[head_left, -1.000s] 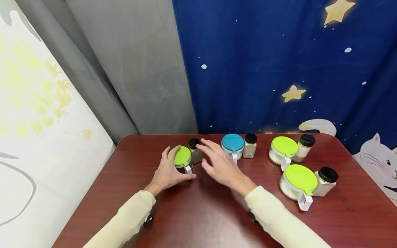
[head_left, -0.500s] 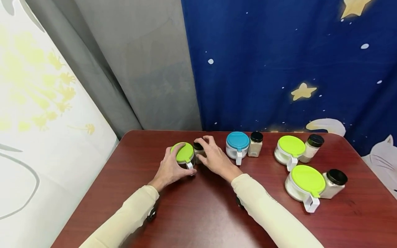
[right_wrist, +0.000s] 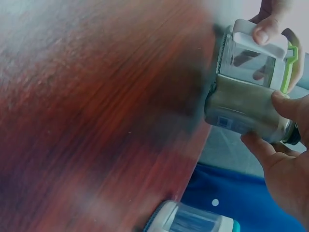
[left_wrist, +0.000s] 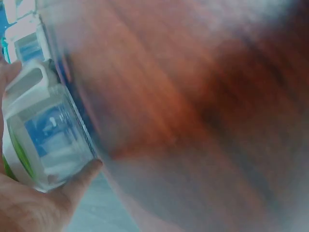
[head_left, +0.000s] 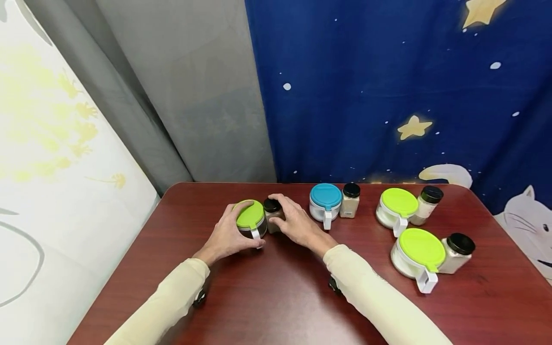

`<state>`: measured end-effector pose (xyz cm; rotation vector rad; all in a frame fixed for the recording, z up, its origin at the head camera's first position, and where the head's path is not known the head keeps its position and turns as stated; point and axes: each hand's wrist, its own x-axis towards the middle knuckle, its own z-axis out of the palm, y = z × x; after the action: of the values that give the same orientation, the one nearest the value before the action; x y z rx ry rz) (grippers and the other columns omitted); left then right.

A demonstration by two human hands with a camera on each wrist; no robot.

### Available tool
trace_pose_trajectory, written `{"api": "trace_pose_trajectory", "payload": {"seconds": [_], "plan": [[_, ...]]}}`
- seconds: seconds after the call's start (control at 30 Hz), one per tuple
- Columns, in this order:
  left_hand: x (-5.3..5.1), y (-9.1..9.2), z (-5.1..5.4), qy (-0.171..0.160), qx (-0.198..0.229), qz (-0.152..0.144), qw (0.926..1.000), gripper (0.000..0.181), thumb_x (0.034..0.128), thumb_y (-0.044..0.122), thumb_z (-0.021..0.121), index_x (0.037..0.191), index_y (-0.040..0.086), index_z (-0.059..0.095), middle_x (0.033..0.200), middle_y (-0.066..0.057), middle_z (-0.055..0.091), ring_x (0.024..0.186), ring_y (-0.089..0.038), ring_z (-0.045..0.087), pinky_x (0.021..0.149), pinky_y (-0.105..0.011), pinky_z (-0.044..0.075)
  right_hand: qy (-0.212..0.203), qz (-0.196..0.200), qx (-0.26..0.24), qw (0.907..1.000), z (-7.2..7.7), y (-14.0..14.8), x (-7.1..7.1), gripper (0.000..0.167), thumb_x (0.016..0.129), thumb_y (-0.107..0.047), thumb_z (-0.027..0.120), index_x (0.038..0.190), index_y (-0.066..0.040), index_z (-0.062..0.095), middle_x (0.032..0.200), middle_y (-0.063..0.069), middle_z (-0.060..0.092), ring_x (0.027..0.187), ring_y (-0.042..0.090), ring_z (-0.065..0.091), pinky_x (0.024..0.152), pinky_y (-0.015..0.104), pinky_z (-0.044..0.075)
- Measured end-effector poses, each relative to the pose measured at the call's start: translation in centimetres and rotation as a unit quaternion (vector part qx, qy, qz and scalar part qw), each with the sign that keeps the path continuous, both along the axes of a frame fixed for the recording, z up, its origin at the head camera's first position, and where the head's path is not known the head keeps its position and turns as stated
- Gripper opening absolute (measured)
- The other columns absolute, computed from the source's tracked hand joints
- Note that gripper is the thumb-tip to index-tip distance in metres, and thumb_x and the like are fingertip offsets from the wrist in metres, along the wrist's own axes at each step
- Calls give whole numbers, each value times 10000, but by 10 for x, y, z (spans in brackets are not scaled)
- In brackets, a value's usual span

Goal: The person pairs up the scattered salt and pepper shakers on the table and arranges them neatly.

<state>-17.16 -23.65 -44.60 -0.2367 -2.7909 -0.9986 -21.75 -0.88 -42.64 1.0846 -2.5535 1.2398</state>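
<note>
My left hand (head_left: 227, 235) curls around a clear seasoning jar with a green lid (head_left: 250, 215). Its thumb lies on the white handle, as the right wrist view shows. In the left wrist view, the fingers hold the same jar's clear body (left_wrist: 53, 140). Right beside it stands a square spice bottle with a black cap (head_left: 271, 206), filled with greyish-brown powder. My right hand (head_left: 297, 224) holds this spice bottle (right_wrist: 241, 106) between thumb and fingers. In the right wrist view, bottle and green-lidded jar stand side by side, apparently touching.
A blue-lidded jar (head_left: 326, 196) and a black-capped bottle (head_left: 350, 203) stand together at the table's back. To the right are two more green-lidded jars (head_left: 398, 202), each with a black-capped bottle (head_left: 457, 254) beside it. Curtains hang behind the reddish-brown table (head_left: 276, 297).
My right hand has come left and down and now holds the spice bottle, which has shifted slightly toward the front beside the green-lidded jar. The left hand stays around that jar.
</note>
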Motion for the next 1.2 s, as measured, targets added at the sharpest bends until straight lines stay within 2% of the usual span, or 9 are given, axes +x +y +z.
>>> {"api": "trace_pose_trajectory", "payload": {"seconds": [0.17,0.3,0.5,0.67,0.93,1.07,1.2], "plan": [[1,-3,8,68,242,-272,9993,1072,564,515,979,1482,392,440,1322,16,464,1088,-208,547,899,-463,477,349,44,-69,9994,6,2,4,566,935,-84,751,1440,-93,496,1361,78,571,1224,175,558,1027,365,451],[5,-3,11,52,307,-411,9987,1080,556,514,984,1481,376,444,1327,20,473,1089,-196,547,907,-450,473,361,35,26,9993,10,5,8,571,935,-95,754,1448,-97,504,1369,73,575,1217,165,564,1014,355,461],[18,4,13,80,319,-634,9974,1061,566,523,978,1474,388,447,1334,59,468,1086,-160,546,902,-427,483,317,-5,136,9994,16,17,24,566,936,-135,760,1449,-108,521,1385,67,576,1210,159,572,1002,364,473],[31,13,17,138,214,-913,9955,1044,576,506,981,1465,432,439,1332,132,445,1102,-119,538,883,-412,499,525,-99,77,9985,17,33,43,561,915,-153,788,1420,-87,552,1343,65,603,1184,152,590,985,364,485],[45,50,17,178,365,-1531,9874,1054,572,424,1005,1468,423,448,1368,186,421,1145,-81,531,922,-407,504,755,-545,14,9957,15,76,68,556,873,-169,831,1372,-110,593,1286,16,632,1073,116,628,876,376,540],[47,70,15,141,408,-1793,9828,1063,563,440,1005,1471,413,452,1378,179,414,1154,-74,533,941,-398,499,589,-802,16,9950,15,97,81,556,866,-185,838,1368,-144,600,1292,-23,630,1037,91,636,852,377,543],[51,88,13,16,457,-1928,9802,1064,558,444,1006,1467,410,454,1381,166,407,1165,-77,529,949,-406,495,446,-958,62,9944,13,115,91,565,868,-187,837,1377,-175,593,1271,-64,626,976,51,631,820,340,548]]}}
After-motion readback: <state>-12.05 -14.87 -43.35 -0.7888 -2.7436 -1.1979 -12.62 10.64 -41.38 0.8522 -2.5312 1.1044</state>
